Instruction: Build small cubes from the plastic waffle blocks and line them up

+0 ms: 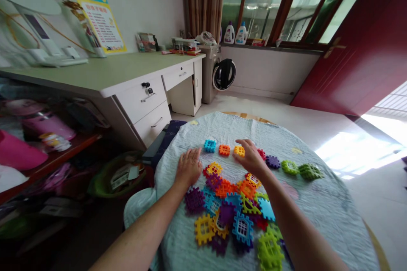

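Palm down on the cloth, my left hand (190,167) lies with fingers stretched out and holds nothing, left of the pile. My right hand (252,157) is at the yellow block (239,150), its thumb and fingers apart; whether it touches the block I cannot tell. That block is in a row with a blue block (210,145), an orange block (224,150), a partly hidden red block (262,154), a purple block (272,161) and green blocks (290,167). Between my forearms spreads a loose pile of notched plastic pieces, with a blue window piece (243,228) and a yellow piece (204,229).
A pale cloth (318,220) covers the round table. To the left are a long desk (136,70), a shelf with pink containers (47,125) and a green basin (104,182). Behind stand a washing machine (210,72) with its door open and a red door (356,46).
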A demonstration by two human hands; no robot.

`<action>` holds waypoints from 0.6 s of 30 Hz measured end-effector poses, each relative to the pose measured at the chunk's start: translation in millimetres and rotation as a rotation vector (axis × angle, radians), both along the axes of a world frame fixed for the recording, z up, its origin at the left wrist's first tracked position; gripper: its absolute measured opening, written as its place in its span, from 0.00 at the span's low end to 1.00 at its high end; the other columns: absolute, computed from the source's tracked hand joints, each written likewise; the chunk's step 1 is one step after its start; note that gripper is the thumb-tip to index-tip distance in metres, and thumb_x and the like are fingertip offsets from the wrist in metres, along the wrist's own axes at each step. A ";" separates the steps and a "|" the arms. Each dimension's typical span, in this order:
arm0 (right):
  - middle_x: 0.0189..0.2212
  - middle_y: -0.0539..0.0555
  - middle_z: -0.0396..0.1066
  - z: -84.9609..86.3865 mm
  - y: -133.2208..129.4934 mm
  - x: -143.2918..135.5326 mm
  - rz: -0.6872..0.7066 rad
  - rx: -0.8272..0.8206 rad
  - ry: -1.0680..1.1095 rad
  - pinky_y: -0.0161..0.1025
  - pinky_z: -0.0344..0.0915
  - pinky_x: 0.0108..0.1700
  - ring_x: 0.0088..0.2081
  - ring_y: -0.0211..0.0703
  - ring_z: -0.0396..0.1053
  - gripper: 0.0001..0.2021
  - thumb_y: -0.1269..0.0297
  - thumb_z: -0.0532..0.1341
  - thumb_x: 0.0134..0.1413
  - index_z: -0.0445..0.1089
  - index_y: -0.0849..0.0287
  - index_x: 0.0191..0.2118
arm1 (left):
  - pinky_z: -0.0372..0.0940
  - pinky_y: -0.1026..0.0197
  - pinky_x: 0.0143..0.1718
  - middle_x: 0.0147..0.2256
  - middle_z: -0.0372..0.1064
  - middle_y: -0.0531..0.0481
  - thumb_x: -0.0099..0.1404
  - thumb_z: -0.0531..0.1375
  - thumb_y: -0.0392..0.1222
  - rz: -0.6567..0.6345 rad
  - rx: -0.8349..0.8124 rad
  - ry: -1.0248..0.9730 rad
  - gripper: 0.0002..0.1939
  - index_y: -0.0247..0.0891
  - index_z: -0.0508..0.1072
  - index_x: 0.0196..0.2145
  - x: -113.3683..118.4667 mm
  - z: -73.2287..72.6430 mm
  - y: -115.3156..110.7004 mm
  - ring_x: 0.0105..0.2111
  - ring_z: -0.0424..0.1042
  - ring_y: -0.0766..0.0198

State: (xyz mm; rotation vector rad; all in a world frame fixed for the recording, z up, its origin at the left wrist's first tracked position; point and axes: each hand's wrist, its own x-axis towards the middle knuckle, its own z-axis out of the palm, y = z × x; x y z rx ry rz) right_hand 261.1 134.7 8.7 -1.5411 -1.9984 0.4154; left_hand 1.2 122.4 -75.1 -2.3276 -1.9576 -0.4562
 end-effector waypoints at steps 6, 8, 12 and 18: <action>0.49 0.58 0.66 -10.4 -90.8 75.0 -0.032 -0.061 0.027 0.50 0.66 0.51 0.49 0.50 0.67 0.19 0.57 0.59 0.55 0.67 0.54 0.52 | 0.50 0.46 0.61 0.61 0.61 0.44 0.67 0.50 0.40 -0.012 0.001 0.080 0.28 0.45 0.58 0.64 1.0 3.4 0.7 0.62 0.56 0.51; 0.50 0.57 0.66 -14.6 -115.4 92.6 -0.066 -0.105 0.032 0.48 0.68 0.48 0.47 0.49 0.68 0.18 0.56 0.59 0.55 0.67 0.52 0.51 | 0.51 0.46 0.61 0.60 0.61 0.44 0.67 0.49 0.40 -0.023 -0.005 0.094 0.27 0.45 0.59 0.64 0.7 4.0 1.3 0.61 0.56 0.50; 0.49 0.58 0.67 -23.0 -145.1 114.5 -0.134 -0.157 0.055 0.45 0.70 0.42 0.43 0.47 0.70 0.17 0.56 0.59 0.55 0.68 0.53 0.50 | 0.52 0.44 0.60 0.60 0.62 0.43 0.67 0.49 0.40 -0.038 0.001 0.104 0.27 0.44 0.59 0.64 -0.2 2.6 2.5 0.61 0.57 0.49; 0.45 0.58 0.69 -32.7 -153.9 115.9 -0.132 -0.179 0.059 0.43 0.69 0.38 0.39 0.45 0.70 0.13 0.60 0.58 0.55 0.69 0.57 0.45 | 0.53 0.46 0.60 0.59 0.63 0.41 0.66 0.50 0.41 -0.045 0.034 0.094 0.26 0.40 0.62 0.62 -1.8 -0.9 5.3 0.60 0.59 0.49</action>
